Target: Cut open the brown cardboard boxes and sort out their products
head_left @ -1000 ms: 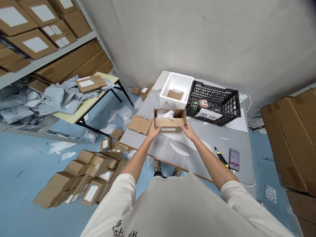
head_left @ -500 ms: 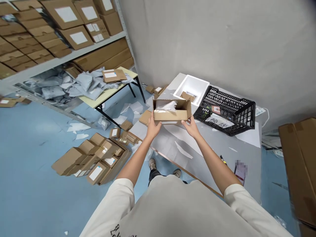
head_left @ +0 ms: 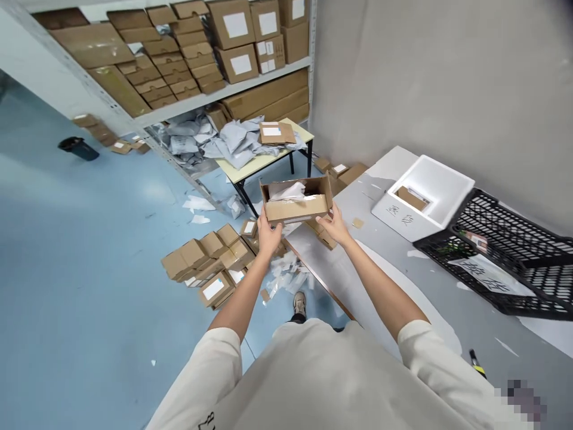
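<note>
I hold an open brown cardboard box in the air with both hands, out past the left edge of the grey table. White paper or plastic sticks out of its top. My left hand grips the box's left end from below. My right hand grips its right end. Straight below the box, on the blue floor, lies a heap of small cardboard boxes.
A white foam box and a black plastic crate stand on the table to the right. A yellow side table carries grey mailer bags and a flat parcel. Shelves hold several cartons. A black bin stands far left.
I have lifted the box off the grey table and carried it leftward, turning my view left; it now hangs over the floor and the heap of boxes.
</note>
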A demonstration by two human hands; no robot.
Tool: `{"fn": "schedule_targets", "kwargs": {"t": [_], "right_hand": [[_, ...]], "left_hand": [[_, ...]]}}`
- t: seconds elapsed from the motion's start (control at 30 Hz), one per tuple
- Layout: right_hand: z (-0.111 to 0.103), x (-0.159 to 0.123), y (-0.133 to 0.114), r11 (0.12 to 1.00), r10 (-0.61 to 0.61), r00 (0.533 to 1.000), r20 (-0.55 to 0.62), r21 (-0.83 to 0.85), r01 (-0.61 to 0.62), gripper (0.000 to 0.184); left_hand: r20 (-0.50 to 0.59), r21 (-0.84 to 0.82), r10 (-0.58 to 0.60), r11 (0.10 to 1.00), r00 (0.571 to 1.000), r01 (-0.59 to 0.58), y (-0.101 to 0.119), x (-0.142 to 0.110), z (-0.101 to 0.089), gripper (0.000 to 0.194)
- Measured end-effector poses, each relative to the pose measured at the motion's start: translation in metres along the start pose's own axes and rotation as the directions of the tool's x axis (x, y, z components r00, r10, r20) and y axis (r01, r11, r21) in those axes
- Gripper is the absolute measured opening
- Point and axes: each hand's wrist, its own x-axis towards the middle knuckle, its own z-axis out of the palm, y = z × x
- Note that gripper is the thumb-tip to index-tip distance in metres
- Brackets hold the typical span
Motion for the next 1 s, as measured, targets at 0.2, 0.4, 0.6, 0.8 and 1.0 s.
{"fn": "schedule_targets", "kwargs": {"t": [0.2,0.4,0.6,0.8,1.0], "right_hand": [[0.05,0.046,0.017,0.961,0.185,0.982,0.024,0.206,-0.186,0.095],[0.039,0.042,0.071,0.943,0.326,0.945,-0.034,0.087,-0.322,0.072],[0.001,0.029,0.133,0.889,0.446,0.883,-0.145,-0.046,-0.456,0.064],[-0.02,0.025,0.186,0.818,0.498,0.854,-0.152,-0.243,-0.521,0.063],[-0.021,0.031,0.218,0.744,0.559,0.819,-0.127,-0.359,-0.564,0.077]], "left_hand": [[0.03,0.07,-0.112,0.992,0.993,0.11,-0.061,0.035,-0.011,0.088],[0.21,0.097,-0.194,0.979,0.958,0.178,-0.075,0.036,0.017,0.077],[0.368,0.074,-0.189,0.982,0.91,0.174,-0.061,0.027,0.08,0.068],[0.579,0.075,-0.226,0.971,0.783,0.226,-0.055,-0.007,0.152,0.062],[0.717,0.109,-0.328,0.924,0.616,0.365,-0.064,-0.028,0.211,0.06]]}}
